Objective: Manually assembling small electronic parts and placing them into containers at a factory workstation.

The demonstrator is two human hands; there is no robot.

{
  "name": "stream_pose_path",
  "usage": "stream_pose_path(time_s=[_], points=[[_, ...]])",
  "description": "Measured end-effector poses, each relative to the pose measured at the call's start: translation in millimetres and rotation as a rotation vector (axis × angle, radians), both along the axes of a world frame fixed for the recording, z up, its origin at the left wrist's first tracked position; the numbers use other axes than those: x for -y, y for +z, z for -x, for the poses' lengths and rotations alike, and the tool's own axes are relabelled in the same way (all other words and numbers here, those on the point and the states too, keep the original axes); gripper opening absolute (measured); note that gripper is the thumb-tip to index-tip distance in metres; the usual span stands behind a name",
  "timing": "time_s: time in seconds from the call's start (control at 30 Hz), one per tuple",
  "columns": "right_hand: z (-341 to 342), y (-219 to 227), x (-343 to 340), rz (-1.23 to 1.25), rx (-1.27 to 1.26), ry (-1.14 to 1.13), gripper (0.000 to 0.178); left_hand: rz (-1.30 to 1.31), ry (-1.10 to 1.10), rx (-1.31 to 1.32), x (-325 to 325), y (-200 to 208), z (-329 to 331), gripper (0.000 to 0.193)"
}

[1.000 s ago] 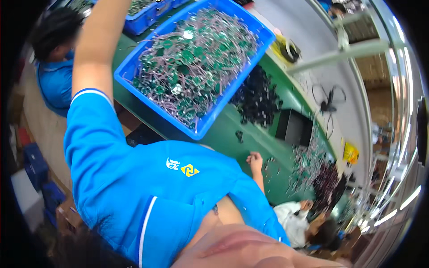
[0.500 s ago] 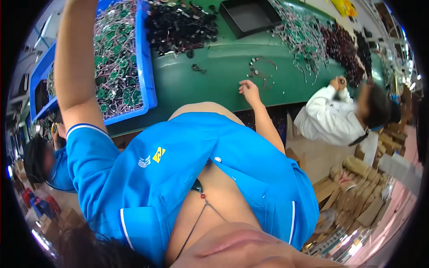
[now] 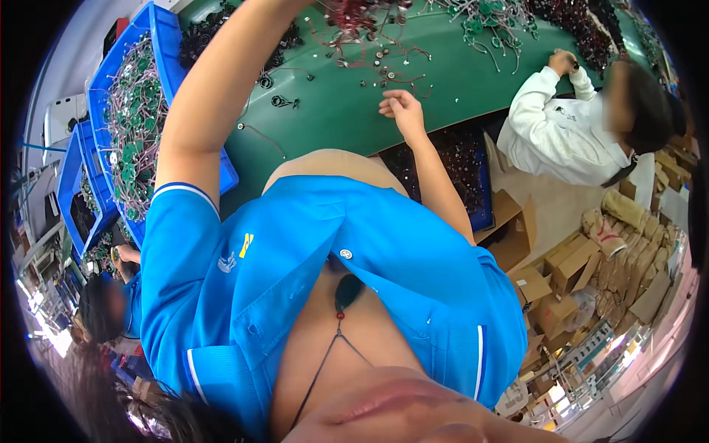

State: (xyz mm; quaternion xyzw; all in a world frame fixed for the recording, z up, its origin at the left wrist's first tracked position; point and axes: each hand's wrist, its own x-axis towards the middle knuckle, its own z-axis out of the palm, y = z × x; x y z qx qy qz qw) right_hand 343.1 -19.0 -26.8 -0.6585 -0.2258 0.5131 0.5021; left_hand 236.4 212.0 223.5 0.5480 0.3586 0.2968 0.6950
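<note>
My right hand (image 3: 404, 117) hovers at the near edge of the green table (image 3: 329, 122), fingers loosely bent and apart, with nothing visible in them. Just beyond it lie several thin wired parts with small round ends (image 3: 390, 76). My left arm (image 3: 214, 88) stretches forward past the top edge of the picture, so its hand is hidden. Near that edge is a bunch of dark red wires (image 3: 356, 21); whether my left hand touches it cannot be seen. Left of my right hand lie a small black coiled wire piece (image 3: 283, 101) and a single wired part (image 3: 262, 139).
A blue bin (image 3: 164, 55) of green round boards with wires stands at the left. More green boards (image 3: 491, 21) and dark red wires (image 3: 572, 26) are piled far right. A person in white (image 3: 557, 125) works at the right, another person (image 3: 122, 303) at the left. Cardboard boxes (image 3: 569, 266) stand behind.
My left arm has swung to the right. A dark red wire bunch now shows at the top middle. The view has shifted, with the blue bin further left and the black tray out of sight.
</note>
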Motion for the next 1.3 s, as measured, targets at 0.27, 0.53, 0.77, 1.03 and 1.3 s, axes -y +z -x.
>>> stream_pose_path(time_s=[0.27,0.53,0.77,1.03,1.3], points=[[-16.7,-6.4,-10.7,-0.003,-0.055,-0.093,0.019,-0.159,-0.446,0.115,-60.0,-164.3,31.0,0.041],[-14.4,-10.6,4.6,0.035,0.160,0.012,0.018,-0.775,0.156,-0.724,13.8,-168.7,151.7,0.025],[64.8,3.3,-74.8,-0.254,0.821,0.343,0.020,-0.846,0.311,-1.325,72.7,-300.5,237.1,0.037],[134.2,-38.0,-170.7,-0.160,1.389,0.735,0.029,-0.477,0.005,-1.361,75.1,-296.7,230.9,0.021],[124.7,-65.0,-176.8,-0.157,1.462,0.746,0.022,-0.856,0.029,-1.089,117.3,-270.3,254.3,0.011]])
